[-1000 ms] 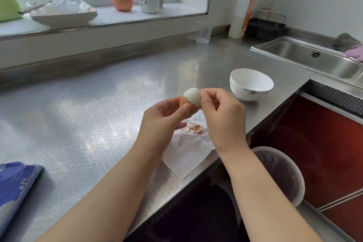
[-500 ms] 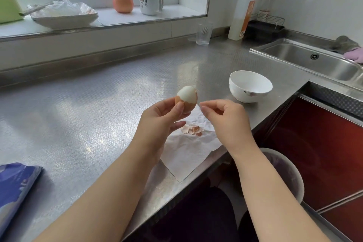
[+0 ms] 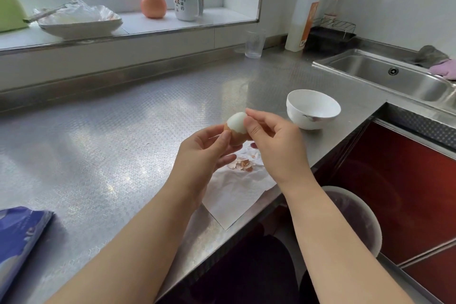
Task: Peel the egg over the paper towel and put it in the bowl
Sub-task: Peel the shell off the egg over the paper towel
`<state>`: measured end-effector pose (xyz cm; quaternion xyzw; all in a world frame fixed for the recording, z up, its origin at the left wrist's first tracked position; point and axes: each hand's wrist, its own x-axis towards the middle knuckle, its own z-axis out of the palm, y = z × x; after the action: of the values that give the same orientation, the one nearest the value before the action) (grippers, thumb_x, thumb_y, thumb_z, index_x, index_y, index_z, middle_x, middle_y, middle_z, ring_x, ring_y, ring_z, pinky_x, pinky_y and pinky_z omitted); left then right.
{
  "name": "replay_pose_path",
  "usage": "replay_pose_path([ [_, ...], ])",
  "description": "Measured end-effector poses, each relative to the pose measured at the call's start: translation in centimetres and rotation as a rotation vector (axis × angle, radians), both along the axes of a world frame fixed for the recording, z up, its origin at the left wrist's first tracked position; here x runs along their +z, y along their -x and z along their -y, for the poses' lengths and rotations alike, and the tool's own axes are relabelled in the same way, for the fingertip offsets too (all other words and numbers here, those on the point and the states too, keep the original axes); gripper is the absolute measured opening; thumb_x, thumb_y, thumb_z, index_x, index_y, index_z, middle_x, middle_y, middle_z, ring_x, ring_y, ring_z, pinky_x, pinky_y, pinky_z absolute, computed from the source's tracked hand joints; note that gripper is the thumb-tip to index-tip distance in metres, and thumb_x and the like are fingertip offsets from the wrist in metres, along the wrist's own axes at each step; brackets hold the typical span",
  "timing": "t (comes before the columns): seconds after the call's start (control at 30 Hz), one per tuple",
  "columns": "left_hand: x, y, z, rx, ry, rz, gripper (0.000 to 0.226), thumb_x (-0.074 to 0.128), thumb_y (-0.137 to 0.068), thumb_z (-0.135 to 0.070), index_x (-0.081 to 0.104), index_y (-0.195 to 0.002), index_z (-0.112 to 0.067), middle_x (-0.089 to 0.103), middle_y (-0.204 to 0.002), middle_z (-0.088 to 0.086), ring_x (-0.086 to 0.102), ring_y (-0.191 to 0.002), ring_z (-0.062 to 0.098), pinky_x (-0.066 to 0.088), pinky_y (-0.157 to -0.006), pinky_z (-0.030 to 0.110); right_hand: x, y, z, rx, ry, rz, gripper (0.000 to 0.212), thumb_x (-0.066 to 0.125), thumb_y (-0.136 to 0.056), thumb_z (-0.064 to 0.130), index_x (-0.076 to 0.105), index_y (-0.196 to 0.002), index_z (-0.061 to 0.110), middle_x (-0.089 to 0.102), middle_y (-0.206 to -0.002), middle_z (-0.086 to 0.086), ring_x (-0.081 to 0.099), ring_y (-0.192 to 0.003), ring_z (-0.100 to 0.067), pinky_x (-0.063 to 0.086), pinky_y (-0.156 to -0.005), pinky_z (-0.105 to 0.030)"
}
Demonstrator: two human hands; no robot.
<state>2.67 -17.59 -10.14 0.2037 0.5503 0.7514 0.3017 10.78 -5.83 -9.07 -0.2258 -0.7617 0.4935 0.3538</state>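
While the left hand (image 3: 204,148) grips the egg (image 3: 237,128) by its brown, still-shelled lower half, the right hand (image 3: 276,140) pinches at the bare white top with thumb and forefinger. Both hold the egg above the paper towel (image 3: 237,195) at the counter's (image 3: 111,131) near edge, where shell bits (image 3: 243,164) lie. Just beyond the right hand stands the white bowl (image 3: 313,108), near the sink (image 3: 394,76).

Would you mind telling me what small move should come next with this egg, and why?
Probably the right hand should pick off another flake at the shell edge. The egg, held by the left hand, is bare only on top, over the paper towel.
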Motion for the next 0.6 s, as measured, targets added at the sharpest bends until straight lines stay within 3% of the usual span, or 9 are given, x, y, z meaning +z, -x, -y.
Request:
replay_pose_path([
  [0.3,0.27,-0.50,0.20,0.053,0.059,-0.107,0.031,0.076,-0.081,-0.017,0.069,-0.111,-0.014,0.078,-0.099,0.001,0.074,-0.095,0.011,0.057,-0.086,0.030,-0.41,0.32,0.99,-0.151,-0.243,-0.001,0.026,0.055,-0.095,0.028,0.070,-0.114,0.016,0.074,-0.097,0.004,0.069,-0.087,-0.010,0.055,-0.081,-0.031],
  [0.6,0.06,-0.11,0.27,0.081,0.095,-0.148,0.027,0.075,-0.083,-0.018,0.071,-0.110,-0.016,0.079,-0.097,0.001,0.073,-0.096,0.012,0.057,-0.085,0.028,-0.84,0.79,0.48,-0.137,-0.177,0.027,0.021,0.053,-0.092,0.026,0.072,-0.094,0.020,0.072,-0.078,0.007,0.070,-0.077,-0.015,0.058,-0.070,-0.043],
])
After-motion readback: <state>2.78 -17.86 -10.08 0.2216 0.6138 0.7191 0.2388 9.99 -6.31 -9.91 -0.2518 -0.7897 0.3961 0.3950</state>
